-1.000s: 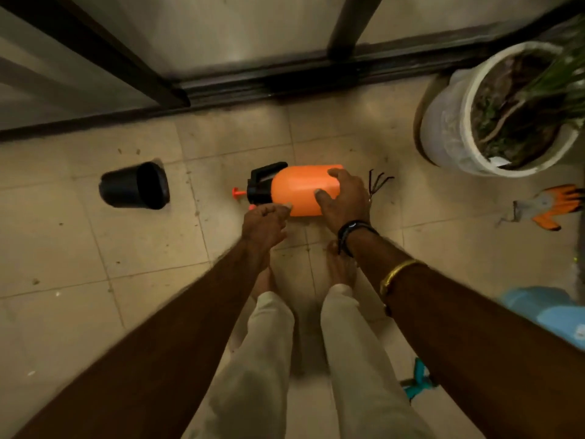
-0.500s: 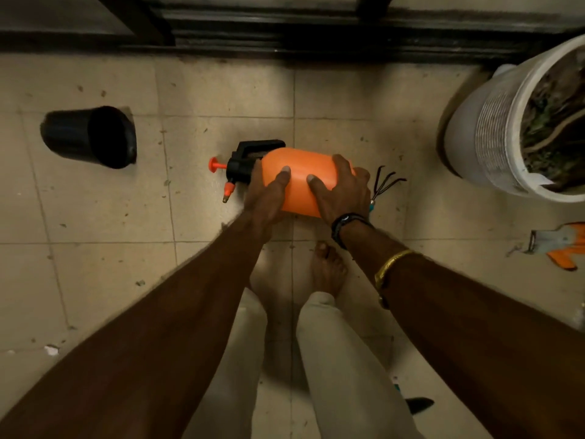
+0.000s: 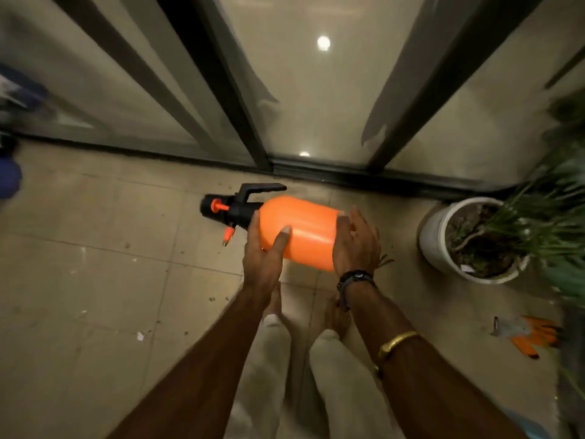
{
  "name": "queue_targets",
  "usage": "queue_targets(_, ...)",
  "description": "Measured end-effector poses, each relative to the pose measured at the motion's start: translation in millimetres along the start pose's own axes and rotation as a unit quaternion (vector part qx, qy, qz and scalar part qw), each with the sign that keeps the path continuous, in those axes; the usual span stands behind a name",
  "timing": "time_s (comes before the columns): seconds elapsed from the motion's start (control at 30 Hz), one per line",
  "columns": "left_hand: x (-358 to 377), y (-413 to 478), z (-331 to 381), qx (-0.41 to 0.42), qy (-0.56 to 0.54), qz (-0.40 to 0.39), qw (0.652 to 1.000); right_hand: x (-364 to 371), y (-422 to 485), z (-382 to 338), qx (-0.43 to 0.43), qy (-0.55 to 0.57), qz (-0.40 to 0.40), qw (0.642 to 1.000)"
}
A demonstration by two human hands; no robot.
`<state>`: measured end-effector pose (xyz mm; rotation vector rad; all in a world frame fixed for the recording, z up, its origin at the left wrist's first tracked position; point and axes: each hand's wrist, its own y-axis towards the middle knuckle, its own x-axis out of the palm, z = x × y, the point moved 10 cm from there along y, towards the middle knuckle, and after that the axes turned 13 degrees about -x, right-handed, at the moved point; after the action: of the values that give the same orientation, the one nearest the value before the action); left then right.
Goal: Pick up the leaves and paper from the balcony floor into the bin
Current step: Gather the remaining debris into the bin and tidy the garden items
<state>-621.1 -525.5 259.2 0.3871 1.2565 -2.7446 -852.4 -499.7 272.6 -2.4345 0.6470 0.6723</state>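
Note:
An orange spray bottle (image 3: 300, 229) with a black pump head is held off the tiled floor, lying sideways with its nozzle to the left. My left hand (image 3: 264, 258) grips its middle, thumb across the front. My right hand (image 3: 356, 245) holds its base end. A small white paper scrap (image 3: 139, 336) lies on the floor at the lower left. Tiny bits of leaf debris (image 3: 211, 299) are scattered near my feet. No bin is clearly in view.
A white pot (image 3: 432, 239) with a green plant stands at the right by the sliding glass door (image 3: 316, 99). An orange and grey glove (image 3: 528, 334) lies lower right. A small hand rake (image 3: 385, 260) shows beside my right wrist. A blurred blue object (image 3: 9, 179) is far left.
The spray bottle has gone from lying on the floor to being raised in both hands. My view has tilted up towards the glass door.

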Motion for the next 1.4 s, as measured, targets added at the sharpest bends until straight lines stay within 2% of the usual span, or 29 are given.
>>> queue_targets(0.23,-105,-144,132,0.118,-0.047,0.068,0.990,-64,-81,-160,-0.047,0.043,-0.064,0.996)
queue_targets(0.37,-161,-216,162,0.194,-0.101,0.123,0.968,-85,-115,-227,-0.089,0.128,-0.070,0.985)
queue_targets(0.5,-212,-272,173,0.245,-0.159,0.160,0.943,-78,-155,-286,-0.135,0.159,-0.152,0.966)
queue_targets(0.6,-253,-300,168,0.253,-0.221,0.196,0.921,-62,-188,-314,-0.147,0.184,-0.203,0.950)
queue_targets(0.77,-331,-311,141,0.182,-0.321,0.268,0.890,-14,-246,-333,-0.136,0.224,-0.258,0.930)
queue_targets(0.97,-439,-316,123,0.180,-0.275,0.311,0.892,56,-326,-335,-0.088,0.263,-0.340,0.899)
queue_targets(1.03,-470,-328,118,0.192,-0.295,0.309,0.883,84,-355,-341,-0.082,0.275,-0.373,0.883)
queue_targets(1.13,-508,-347,106,0.210,-0.299,0.307,0.879,126,-402,-347,-0.073,0.260,-0.424,0.865)
queue_targets(1.2,-540,-359,90,0.212,-0.291,0.332,0.872,152,-436,-352,-0.066,0.237,-0.458,0.854)
queue_targets(1.3,-589,-373,57,0.203,-0.296,0.369,0.857,188,-476,-369,-0.094,0.169,-0.487,0.852)
queue_targets(1.4,-634,-381,24,0.189,-0.323,0.400,0.837,222,-503,-407,-0.181,0.126,-0.465,0.857)
